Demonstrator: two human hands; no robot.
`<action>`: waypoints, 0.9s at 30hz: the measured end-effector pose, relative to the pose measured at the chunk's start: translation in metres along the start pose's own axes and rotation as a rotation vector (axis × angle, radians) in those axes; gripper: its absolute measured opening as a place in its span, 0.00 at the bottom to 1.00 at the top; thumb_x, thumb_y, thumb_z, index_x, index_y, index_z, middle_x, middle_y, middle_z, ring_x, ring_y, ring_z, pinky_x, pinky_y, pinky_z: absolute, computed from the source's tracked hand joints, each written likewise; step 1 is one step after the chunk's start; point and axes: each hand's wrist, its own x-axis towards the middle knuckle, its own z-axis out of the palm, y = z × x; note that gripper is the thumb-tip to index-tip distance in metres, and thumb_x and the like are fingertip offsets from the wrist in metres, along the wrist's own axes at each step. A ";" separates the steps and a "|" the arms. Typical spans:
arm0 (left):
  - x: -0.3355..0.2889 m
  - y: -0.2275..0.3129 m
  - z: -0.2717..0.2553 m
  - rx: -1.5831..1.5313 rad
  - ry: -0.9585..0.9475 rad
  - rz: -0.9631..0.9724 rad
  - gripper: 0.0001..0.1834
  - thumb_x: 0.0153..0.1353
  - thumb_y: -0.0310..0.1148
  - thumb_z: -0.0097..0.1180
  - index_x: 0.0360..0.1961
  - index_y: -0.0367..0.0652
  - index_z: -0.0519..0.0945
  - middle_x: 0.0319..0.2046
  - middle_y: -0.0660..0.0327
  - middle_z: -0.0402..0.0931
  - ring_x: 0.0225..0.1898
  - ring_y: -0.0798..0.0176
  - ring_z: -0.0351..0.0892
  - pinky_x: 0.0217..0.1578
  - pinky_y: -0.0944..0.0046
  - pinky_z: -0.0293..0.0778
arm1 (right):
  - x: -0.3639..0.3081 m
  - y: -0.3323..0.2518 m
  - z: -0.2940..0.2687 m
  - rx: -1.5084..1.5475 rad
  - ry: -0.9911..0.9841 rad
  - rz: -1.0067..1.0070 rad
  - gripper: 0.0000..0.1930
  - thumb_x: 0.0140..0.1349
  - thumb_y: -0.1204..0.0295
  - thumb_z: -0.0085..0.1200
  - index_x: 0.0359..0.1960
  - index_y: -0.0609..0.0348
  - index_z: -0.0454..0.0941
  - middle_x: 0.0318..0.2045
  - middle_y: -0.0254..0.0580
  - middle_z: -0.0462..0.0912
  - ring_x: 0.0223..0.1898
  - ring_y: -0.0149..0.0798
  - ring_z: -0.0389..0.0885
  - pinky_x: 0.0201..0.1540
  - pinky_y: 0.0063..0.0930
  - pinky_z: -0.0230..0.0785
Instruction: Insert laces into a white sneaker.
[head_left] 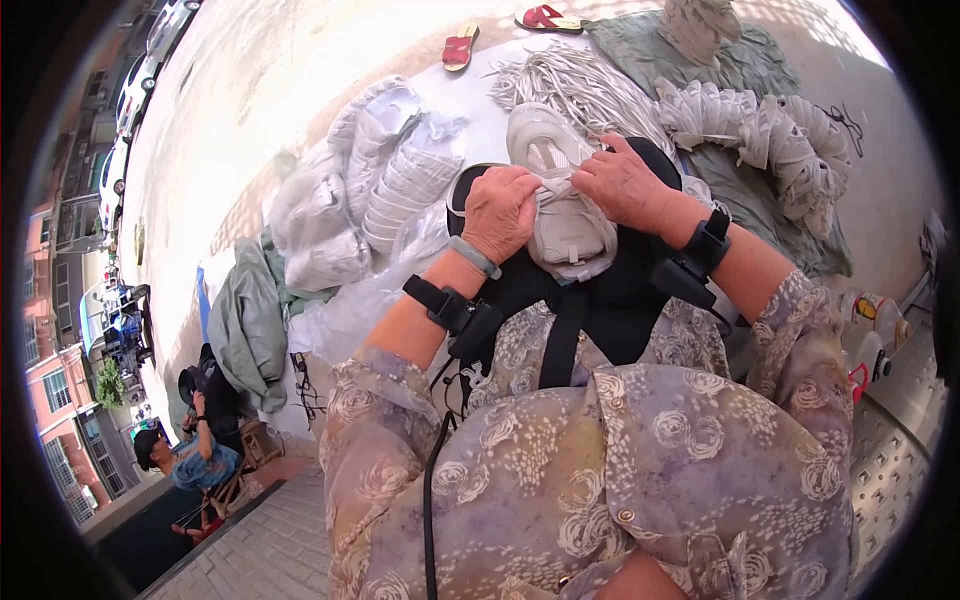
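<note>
A pale beige lace-up shoe lies on the black cloth over my lap. Above its tongue, my left hand pinches a light shoelace from the left side. My right hand grips the lace from the other side, with thumb and fingers pressed together. Between the two hands the lace crosses over the shoe's front opening. My fingers cover part of the lacing, and the lace ends are hard to make out. Just beyond the shoe lies a loose heap of pale laces.
Plastic-wrapped stacks of white shoe parts lie to the left, near a grey-green cloth. Strung beige shoe parts curve across the right side. Red slippers sit at the far side. Another person is at lower left.
</note>
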 end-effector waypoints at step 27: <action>0.012 0.006 0.016 0.264 -0.099 0.171 0.07 0.42 0.27 0.53 0.27 0.45 0.74 0.28 0.61 0.72 0.34 0.57 0.71 0.38 0.58 0.63 | -0.043 0.002 -0.023 -0.232 0.025 0.270 0.03 0.46 0.76 0.48 0.22 0.50 0.69 0.15 0.33 0.71 0.25 0.37 0.73 0.55 0.47 0.52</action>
